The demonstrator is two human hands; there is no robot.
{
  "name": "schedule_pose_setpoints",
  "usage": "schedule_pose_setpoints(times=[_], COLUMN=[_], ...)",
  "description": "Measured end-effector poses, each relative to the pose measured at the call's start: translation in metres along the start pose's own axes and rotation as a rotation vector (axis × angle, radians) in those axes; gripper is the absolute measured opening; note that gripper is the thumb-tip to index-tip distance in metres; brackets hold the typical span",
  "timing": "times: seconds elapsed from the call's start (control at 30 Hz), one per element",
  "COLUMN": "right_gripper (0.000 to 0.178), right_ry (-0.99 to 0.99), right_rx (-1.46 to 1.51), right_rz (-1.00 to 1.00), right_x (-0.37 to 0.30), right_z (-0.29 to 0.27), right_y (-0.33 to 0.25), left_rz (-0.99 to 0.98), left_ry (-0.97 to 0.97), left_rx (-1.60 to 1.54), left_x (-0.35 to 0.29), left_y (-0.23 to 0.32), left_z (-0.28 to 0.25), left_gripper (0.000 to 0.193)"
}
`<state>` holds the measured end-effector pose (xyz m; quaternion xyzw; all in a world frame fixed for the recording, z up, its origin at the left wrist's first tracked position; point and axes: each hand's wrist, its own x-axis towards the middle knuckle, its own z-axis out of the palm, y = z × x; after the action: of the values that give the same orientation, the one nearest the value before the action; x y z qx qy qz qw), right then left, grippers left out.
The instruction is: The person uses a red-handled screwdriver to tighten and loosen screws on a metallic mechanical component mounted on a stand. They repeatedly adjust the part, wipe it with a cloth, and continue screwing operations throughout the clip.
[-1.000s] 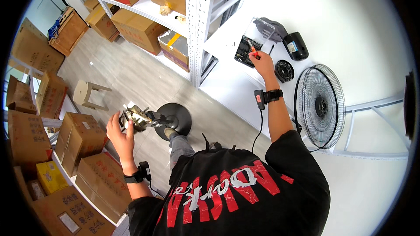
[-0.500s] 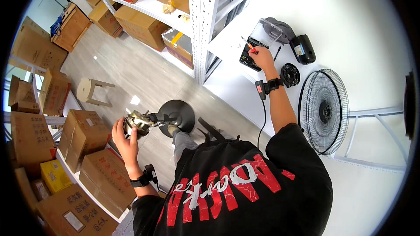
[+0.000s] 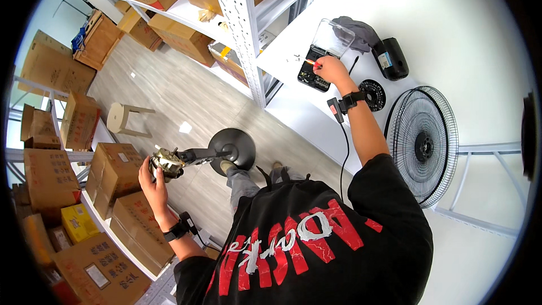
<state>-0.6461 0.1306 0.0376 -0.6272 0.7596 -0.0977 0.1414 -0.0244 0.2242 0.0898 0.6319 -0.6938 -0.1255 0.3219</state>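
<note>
My left hand [image 3: 153, 187] is closed around the lower side of a bare fan motor [image 3: 168, 162] with metal and dark parts. That motor sits at the top of a black stand, tilted over to the left from its round base [image 3: 239, 142] on the floor. On the white table, my right hand [image 3: 332, 70] grips a screwdriver [image 3: 317, 66] with a red handle, just above a black tool case [image 3: 310, 81]. The case's clear lid [image 3: 342, 33] stands open; small pieces inside it are too small to name.
Right of the case lie a grey cloth [image 3: 361, 34], a black housing [image 3: 390, 59] and a round black grille [image 3: 374, 95]. A wire fan guard [image 3: 443, 135] stands at the table's near part. Shelves with cardboard boxes [image 3: 141, 231] flank the left; a stool [image 3: 119, 118] stands on the floor.
The motor and my left hand have shifted left, away from the stand's base. My right hand has moved slightly left with the screwdriver, now over the case. The view has turned a little.
</note>
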Motion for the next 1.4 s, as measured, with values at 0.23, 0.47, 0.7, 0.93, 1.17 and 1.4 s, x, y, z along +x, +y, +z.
schedule_pose_setpoints(times=[0.23, 0.47, 0.7, 0.93, 1.17, 1.4], right_gripper=[0.013, 0.023, 0.034, 0.023, 0.019, 0.018], right_ry=[-0.087, -0.251, -0.26, -0.191, -0.282, -0.26], right_rx=[-0.147, -0.144, -0.142, -0.113, -0.208, -0.305], right_rz=[-0.016, 0.04, -0.019, -0.136, -0.086, -0.065], right_x=[0.014, 0.027, 0.043, 0.036, 0.039, 0.042], right_z=[0.004, -0.007, 0.014, 0.019, 0.014, 0.017], right_y=[-0.009, -0.026, -0.007, 0.006, -0.006, -0.009], left_rz=[-0.054, -0.049, -0.064, -0.012, -0.039, 0.025], left_ry=[0.021, 0.024, 0.053, 0.101, 0.091, 0.091], left_rx=[-0.09, -0.113, -0.052, -0.011, 0.043, 0.108], left_x=[-0.004, -0.002, -0.005, -0.001, -0.004, -0.004], left_y=[-0.004, -0.007, -0.015, 0.002, 0.008, 0.006], left_z=[0.006, 0.006, 0.005, 0.001, -0.002, -0.002], left_gripper=[0.042, 0.041, 0.042, 0.042, 0.042, 0.042])
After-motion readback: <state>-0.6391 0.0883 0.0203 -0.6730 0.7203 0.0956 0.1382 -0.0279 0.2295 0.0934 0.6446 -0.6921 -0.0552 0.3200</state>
